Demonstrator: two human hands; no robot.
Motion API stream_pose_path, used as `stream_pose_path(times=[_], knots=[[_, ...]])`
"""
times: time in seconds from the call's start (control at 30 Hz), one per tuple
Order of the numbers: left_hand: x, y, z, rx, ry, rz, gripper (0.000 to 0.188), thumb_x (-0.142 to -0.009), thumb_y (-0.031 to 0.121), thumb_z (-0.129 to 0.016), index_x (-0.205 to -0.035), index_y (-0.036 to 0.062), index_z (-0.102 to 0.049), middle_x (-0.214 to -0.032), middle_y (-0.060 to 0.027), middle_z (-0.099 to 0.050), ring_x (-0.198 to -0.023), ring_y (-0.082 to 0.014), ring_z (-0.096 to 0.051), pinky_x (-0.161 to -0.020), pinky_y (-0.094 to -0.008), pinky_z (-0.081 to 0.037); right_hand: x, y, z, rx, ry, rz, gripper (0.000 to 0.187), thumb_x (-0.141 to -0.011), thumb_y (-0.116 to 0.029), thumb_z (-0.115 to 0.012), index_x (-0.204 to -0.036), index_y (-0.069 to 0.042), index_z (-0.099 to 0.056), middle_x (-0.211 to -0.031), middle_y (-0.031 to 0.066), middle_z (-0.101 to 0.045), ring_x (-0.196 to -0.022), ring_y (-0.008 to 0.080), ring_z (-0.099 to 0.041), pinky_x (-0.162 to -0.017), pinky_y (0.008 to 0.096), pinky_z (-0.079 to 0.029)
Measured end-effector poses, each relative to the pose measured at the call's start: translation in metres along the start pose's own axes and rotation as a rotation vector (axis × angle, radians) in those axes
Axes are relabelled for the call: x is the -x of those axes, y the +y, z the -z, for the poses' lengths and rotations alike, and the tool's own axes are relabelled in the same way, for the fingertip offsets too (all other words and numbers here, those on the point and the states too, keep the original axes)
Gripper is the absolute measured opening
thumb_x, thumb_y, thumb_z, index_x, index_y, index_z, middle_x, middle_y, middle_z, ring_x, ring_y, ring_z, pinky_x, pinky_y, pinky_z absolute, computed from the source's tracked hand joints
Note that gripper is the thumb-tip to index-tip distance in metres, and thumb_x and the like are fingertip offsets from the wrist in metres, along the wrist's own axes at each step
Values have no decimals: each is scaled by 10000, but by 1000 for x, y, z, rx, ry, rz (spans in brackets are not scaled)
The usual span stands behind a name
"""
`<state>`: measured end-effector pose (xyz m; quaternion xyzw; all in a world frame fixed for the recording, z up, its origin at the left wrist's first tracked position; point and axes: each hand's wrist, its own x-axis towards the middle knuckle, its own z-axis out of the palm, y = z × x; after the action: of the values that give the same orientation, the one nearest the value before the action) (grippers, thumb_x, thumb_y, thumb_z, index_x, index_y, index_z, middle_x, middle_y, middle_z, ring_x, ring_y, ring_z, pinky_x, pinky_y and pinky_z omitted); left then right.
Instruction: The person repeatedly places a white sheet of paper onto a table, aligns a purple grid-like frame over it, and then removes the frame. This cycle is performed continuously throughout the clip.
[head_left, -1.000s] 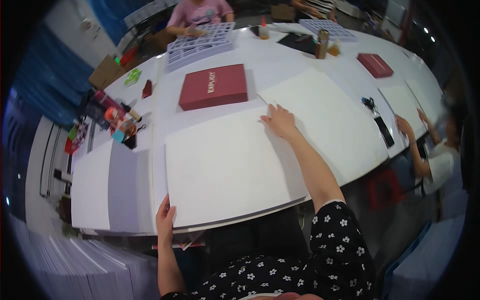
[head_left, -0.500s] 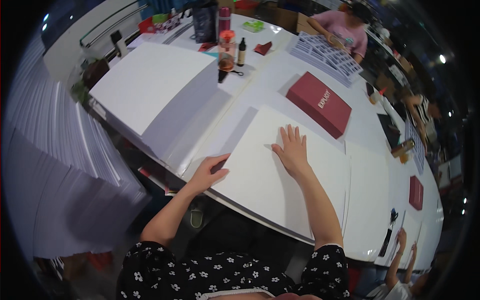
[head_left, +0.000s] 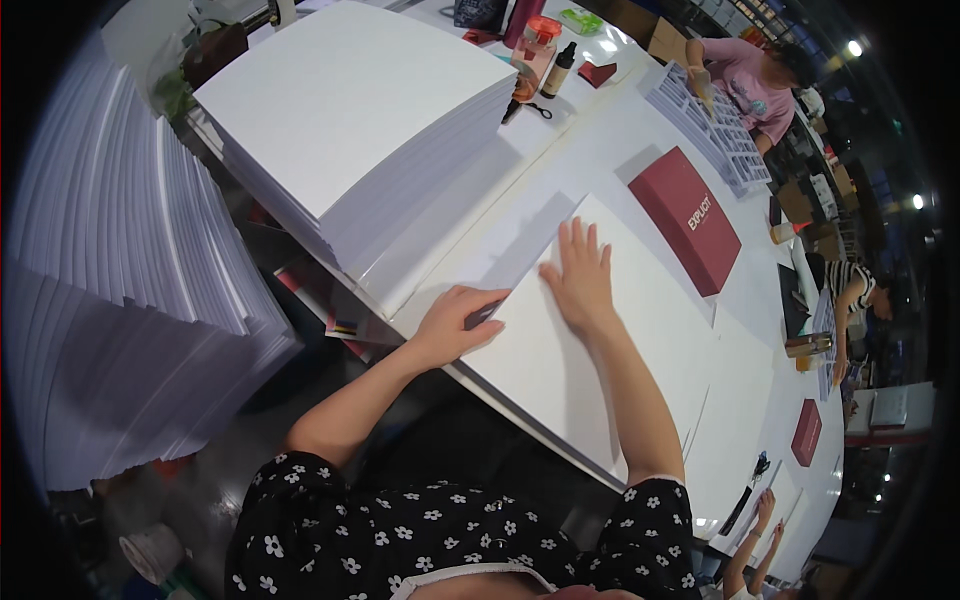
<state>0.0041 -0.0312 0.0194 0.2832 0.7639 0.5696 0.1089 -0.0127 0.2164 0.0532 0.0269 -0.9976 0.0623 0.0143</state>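
Observation:
A large white sheet or thin board (head_left: 640,320) lies on the white table in front of me; I cannot tell whether it is one layer or several. My right hand (head_left: 582,280) rests flat on it near its far left edge, palm down with fingers spread. At the sheet's near left edge is my left hand (head_left: 452,328), thumb and fingers apart along that edge and nothing clasped between them. A closed dark red box (head_left: 685,222) with pale lettering stands just beyond the sheet.
A tall stack of white sheets (head_left: 370,110) stands at the table's far left, with another big stack (head_left: 150,290) beside the table. Behind are a bottle (head_left: 558,70) and scissors (head_left: 535,108). Co-workers sit around; one in pink (head_left: 750,85) handles a white gridded tray (head_left: 710,130).
My view has shifted, so the table's things sit differently in it. My right hand is closer to the sheet's left edge. The left hand stays at that edge, fingers apart.

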Motion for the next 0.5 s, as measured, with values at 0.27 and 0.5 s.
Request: stream_pose_path(times=[0.27, 0.5], knots=[[-4, -6, -10, -66, 77, -102, 365, -928, 193, -622, -1281, 102, -648, -1068, -124, -688, -1020, -314, -583, -908, -417, -448, 147, -66, 36, -114, -203, 375, 854, -919, -486, -599, -1575, -80, -232, -1639, 166, -191, -1514, 409, -121, -1202, 598, -109], [-10, -5, -12, 25, 29, -100, 354, -943, 155, -571, -1260, 12, -634, -1140, -184, -695, -1061, -329, -625, -945, -400, -470, 220, 106, 35, 32, -50, -416, 698, -989, -320, -538, -1583, -132, -222, -1651, 174, -141, -1517, 414, -100, -1197, 602, -116]])
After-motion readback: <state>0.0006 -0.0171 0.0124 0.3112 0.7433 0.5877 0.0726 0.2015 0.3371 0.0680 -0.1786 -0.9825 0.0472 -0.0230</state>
